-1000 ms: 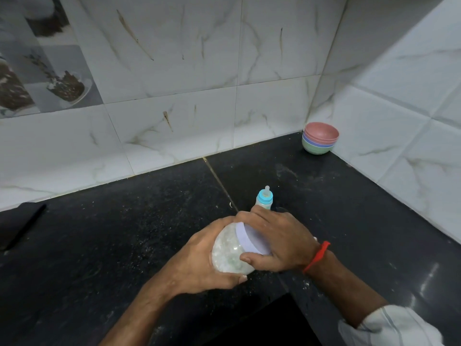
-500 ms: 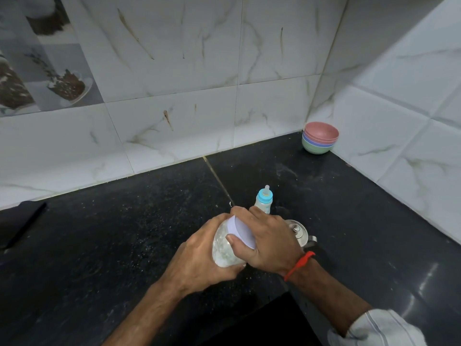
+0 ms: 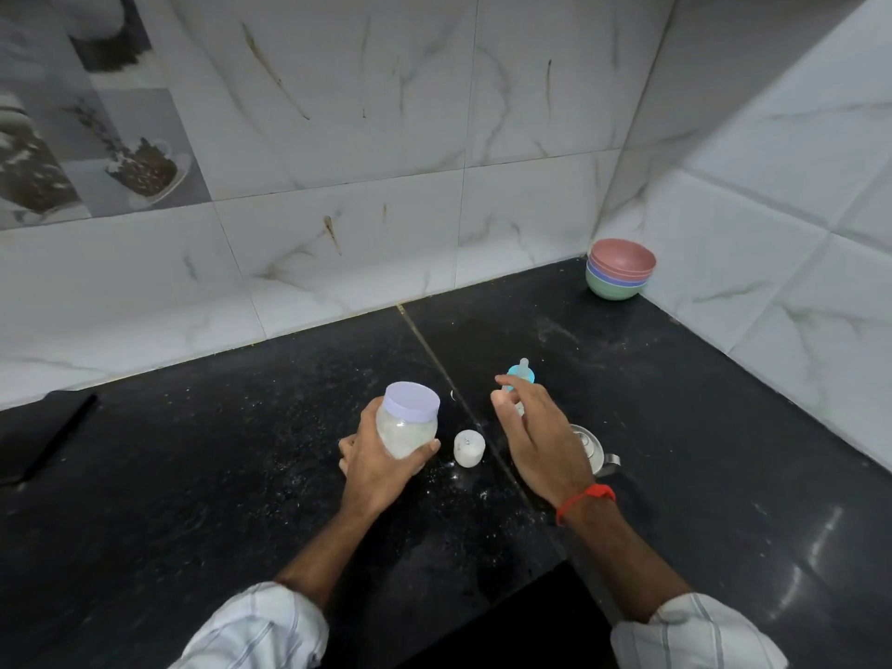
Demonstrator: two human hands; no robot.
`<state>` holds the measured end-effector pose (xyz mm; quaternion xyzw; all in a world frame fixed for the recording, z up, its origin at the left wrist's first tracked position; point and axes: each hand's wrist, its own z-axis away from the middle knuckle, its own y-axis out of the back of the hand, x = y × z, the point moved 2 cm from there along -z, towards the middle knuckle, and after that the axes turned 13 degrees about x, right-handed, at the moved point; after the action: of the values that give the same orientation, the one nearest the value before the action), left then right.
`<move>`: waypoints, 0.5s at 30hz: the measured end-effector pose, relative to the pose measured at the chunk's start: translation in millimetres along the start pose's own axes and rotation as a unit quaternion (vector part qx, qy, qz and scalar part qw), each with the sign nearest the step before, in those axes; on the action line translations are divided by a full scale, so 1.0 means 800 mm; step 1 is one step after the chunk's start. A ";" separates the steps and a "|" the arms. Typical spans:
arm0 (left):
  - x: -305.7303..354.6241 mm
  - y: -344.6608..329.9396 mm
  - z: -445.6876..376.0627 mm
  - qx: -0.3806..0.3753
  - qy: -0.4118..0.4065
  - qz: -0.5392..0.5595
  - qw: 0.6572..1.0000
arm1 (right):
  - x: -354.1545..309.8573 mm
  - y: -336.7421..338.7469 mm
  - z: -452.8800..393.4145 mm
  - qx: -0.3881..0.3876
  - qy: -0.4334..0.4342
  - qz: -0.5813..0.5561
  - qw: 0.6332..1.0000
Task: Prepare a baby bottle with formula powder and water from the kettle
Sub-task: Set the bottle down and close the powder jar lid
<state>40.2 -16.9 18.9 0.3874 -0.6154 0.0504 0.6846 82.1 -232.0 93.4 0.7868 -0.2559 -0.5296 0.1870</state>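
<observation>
My left hand [image 3: 374, 463] grips a clear jar of white formula powder [image 3: 408, 427], its lilac lid [image 3: 411, 401] on top, held upright just above the black counter. My right hand [image 3: 536, 437] hovers with relaxed fingers and holds nothing. Its fingertips are close in front of the baby bottle [image 3: 520, 376], whose blue collar and clear teat show above them. A small white cup [image 3: 468, 447] stands on the counter between my hands. A steel kettle [image 3: 591, 449] sits right of my right hand, partly hidden by it.
A stack of pink, blue and green bowls [image 3: 620, 277] sits in the far right corner against the tiled walls. A dark flat object [image 3: 43, 439] lies at the left edge. White powder specks dot the black counter [image 3: 217, 475].
My right hand has let go of the jar's lid and moved right toward the bottle. My left hand has turned the jar upright and carried it left, uncovering the small white cup.
</observation>
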 end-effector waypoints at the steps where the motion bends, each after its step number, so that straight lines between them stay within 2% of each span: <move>1: -0.008 -0.005 -0.004 0.001 0.008 -0.005 1.000 | 0.004 -0.001 0.000 0.004 -0.001 0.005 1.000; 5: -0.030 -0.020 -0.021 0.008 0.027 -0.008 1.000 | 0.016 -0.013 0.007 0.000 0.010 0.057 0.998; 9: -0.045 -0.026 -0.029 -0.027 0.015 -0.005 1.000 | 0.019 -0.030 0.025 -0.020 0.054 0.121 0.991; 15: -0.050 -0.025 -0.041 -0.069 -0.017 -0.029 0.997 | 0.021 -0.054 0.049 0.007 0.108 0.209 0.972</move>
<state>68.3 4.9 -24.2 0.3577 -0.6175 -0.0180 0.7003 59.5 -208.5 42.2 0.7693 -0.3970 -0.3892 0.3149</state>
